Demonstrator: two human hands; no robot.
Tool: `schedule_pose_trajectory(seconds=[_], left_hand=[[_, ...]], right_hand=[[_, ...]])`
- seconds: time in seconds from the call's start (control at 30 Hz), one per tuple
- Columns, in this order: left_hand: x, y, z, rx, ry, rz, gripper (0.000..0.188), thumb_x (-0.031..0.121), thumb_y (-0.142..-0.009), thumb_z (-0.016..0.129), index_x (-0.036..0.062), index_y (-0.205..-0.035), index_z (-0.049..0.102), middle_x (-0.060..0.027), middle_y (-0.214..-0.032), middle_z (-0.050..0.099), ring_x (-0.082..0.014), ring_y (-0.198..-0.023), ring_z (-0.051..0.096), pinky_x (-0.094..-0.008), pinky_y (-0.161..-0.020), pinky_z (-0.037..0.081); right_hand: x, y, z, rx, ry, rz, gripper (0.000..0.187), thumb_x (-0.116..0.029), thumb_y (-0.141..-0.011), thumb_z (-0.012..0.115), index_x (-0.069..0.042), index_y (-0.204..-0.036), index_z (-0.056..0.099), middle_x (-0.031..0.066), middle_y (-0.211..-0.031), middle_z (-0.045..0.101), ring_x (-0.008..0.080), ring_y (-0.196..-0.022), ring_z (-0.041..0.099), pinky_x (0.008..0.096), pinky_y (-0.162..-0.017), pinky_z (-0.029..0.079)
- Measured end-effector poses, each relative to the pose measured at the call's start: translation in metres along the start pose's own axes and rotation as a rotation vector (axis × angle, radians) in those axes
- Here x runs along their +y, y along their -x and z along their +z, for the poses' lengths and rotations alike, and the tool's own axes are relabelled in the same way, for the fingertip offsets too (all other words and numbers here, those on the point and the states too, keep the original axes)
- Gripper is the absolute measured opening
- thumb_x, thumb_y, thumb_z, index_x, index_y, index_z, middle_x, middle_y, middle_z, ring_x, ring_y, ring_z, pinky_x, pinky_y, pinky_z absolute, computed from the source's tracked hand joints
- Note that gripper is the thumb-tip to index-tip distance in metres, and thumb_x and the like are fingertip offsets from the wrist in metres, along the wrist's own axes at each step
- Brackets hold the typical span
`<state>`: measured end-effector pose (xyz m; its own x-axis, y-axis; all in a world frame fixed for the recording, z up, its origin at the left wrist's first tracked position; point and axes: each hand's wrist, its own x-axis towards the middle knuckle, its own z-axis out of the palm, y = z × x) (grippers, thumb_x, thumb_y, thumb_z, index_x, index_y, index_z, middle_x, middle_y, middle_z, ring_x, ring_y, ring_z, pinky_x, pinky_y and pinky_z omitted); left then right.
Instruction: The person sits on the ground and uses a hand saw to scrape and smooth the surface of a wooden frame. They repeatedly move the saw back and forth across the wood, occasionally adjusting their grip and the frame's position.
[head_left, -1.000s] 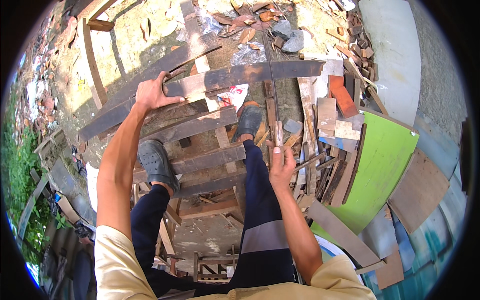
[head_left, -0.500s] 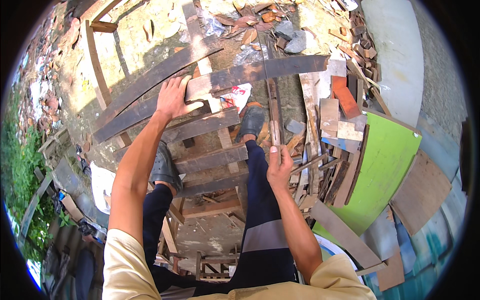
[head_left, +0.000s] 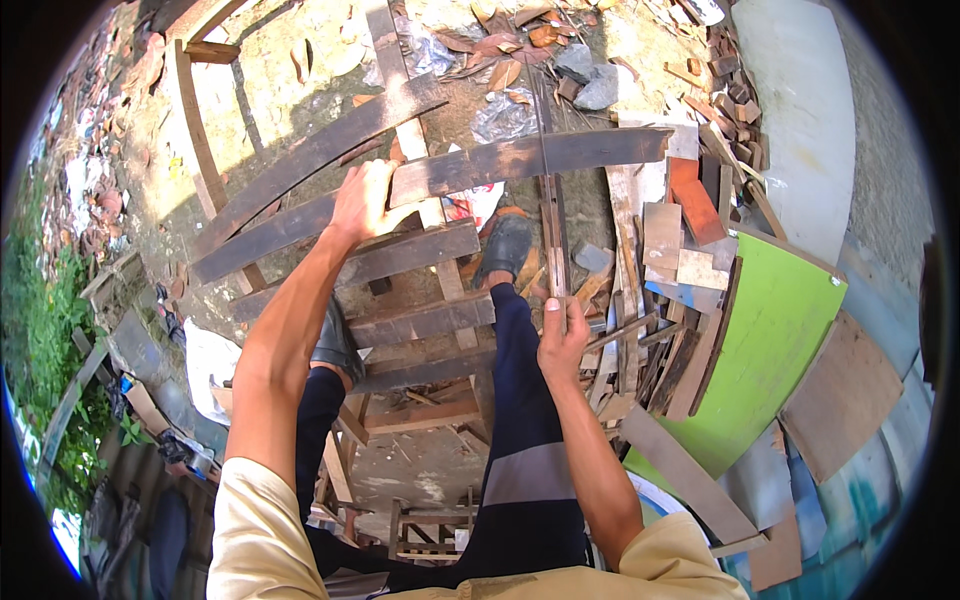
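A long dark wooden plank (head_left: 480, 170) lies across a pallet-like frame of slats (head_left: 425, 325). My left hand (head_left: 362, 203) is closed over the plank left of its middle, fingers at the far edge and thumb towards the right. In my right hand (head_left: 563, 332) is the handle end of a long, narrow saw (head_left: 552, 225), seen almost edge-on. Pointing away from me, the saw crosses the plank right of its middle; how deep any cut goes cannot be made out. Another dark plank (head_left: 320, 150) lies just beyond, at a slant.
My left foot is beside the slats and my right shoe (head_left: 506, 245) stands near the saw. On the right are stacked wood offcuts (head_left: 700, 205), a green panel (head_left: 765, 340) and brown boards (head_left: 840, 395). Rubble and plastic scraps (head_left: 500, 118) lie ahead.
My left hand has curled more tightly over the plank, its wrist raised. The plank's right end has shifted slightly towards me and right. My right hand with the saw has barely moved.
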<state>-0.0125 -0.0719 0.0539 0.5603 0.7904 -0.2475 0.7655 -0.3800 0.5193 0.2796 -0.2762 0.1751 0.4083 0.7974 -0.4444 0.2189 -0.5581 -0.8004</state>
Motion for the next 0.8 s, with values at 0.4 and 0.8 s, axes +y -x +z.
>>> schedule_pose_trajectory(seconds=[0.4, 0.8], left_hand=[[0.028, -0.012, 0.019, -0.098, -0.332, -0.176, 0.08, 0.059, -0.086, 0.065, 0.0027, -0.14, 0.047, -0.0139, -0.121, 0.056, -0.0295, -0.114, 0.052, -0.0494, -0.093, 0.041], [0.056, -0.047, -0.007, -0.623, -0.296, -0.486, 0.096, 0.062, -0.092, 0.059, 0.0034, -0.158, 0.021, -0.018, -0.152, 0.037, -0.0354, -0.141, 0.037, -0.0642, -0.112, 0.031]], right_hand=[[-0.007, -0.011, -0.004, -0.024, -0.036, -0.019, 0.031, -0.025, -0.105, 0.054, 0.002, -0.1, 0.068, -0.0031, -0.071, 0.053, 0.0062, -0.064, 0.042, 0.0262, -0.058, 0.035], [-0.04, 0.002, -0.025, -0.115, -0.018, 0.032, 0.027, -0.025, -0.102, 0.058, -0.002, -0.104, 0.073, 0.0089, -0.075, 0.069, 0.0147, -0.061, 0.058, 0.0324, -0.06, 0.046]])
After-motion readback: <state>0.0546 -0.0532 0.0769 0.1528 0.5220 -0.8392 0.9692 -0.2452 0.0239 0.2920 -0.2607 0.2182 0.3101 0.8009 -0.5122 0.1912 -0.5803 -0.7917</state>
